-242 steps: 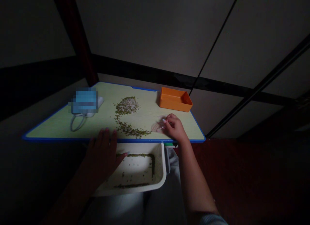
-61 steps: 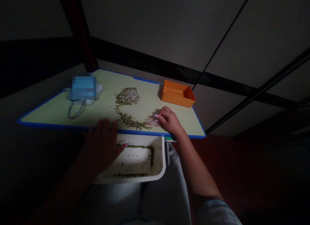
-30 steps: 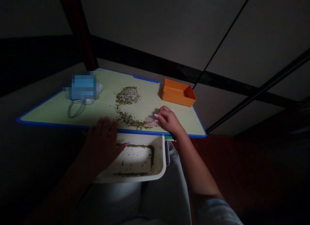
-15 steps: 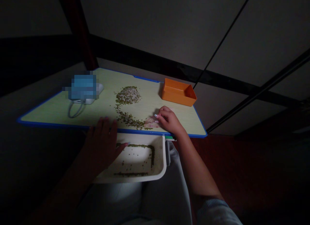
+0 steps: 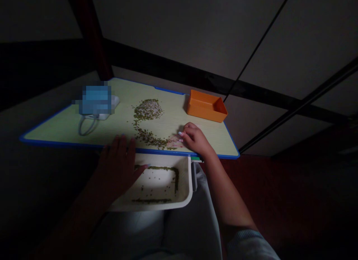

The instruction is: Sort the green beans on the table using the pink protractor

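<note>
My right hand (image 5: 195, 139) rests near the front edge of the table, fingers curled in a pinch; whatever they hold, if anything, is too small to make out. Just left of its fingertips lies a small pinkish patch (image 5: 174, 141) of what look like grains. A curved band of green beans or grains (image 5: 149, 137) stretches from there toward a mixed green and whitish pile (image 5: 148, 109) farther back. My left hand (image 5: 119, 163) lies with fingers stretched over the front edge, its thumb above a white tub (image 5: 188, 193). Green grains line the tub's bottom edges, with a few scattered between.
The pale tabletop (image 5: 120, 122) has a blue rim. An orange open box (image 5: 205, 110) stands at its back right. On the left are a blurred-out blue object (image 5: 96, 99) and a grey cable loop (image 5: 85, 132). Dark wall panels rise behind.
</note>
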`<state>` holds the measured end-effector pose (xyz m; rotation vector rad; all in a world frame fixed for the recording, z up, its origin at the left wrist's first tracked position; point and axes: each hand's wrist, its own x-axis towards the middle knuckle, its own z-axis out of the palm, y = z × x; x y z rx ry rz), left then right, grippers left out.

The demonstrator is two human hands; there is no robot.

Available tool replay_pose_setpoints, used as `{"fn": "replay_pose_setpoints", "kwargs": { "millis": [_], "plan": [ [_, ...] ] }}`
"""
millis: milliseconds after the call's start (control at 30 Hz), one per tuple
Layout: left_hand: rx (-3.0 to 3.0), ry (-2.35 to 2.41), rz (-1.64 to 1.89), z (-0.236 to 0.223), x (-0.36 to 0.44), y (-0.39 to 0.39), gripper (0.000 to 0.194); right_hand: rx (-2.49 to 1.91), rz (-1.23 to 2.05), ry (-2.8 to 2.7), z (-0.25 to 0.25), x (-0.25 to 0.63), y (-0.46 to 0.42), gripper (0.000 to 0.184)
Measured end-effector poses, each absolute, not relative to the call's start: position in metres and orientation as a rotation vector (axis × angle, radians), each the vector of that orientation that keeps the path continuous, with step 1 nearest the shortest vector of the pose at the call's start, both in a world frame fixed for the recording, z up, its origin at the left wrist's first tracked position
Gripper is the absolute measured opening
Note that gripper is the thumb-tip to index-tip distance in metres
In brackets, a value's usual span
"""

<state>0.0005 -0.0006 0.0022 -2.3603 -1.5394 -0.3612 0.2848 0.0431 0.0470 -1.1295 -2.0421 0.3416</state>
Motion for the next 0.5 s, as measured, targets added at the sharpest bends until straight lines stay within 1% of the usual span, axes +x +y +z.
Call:
{"fn": "replay_pose_setpoints", "kwargs": {
  "millis": [367, 500],
  "plan": [
    [-2.356, -1.558, -0.308, 0.0063, 0.0015, -0.0016, 0.081, -1.163, 0.302, -2.071, 0.0482, 0.2841, 0.0404, 0.031],
    [-2.365, -1.554, -0.347, 0.0049, 0.0007, -0.0013, 0.082, -1.189, 0.288, -2.087, 0.0484, 0.2841, 0.0402, 0.031]
  ]
}}
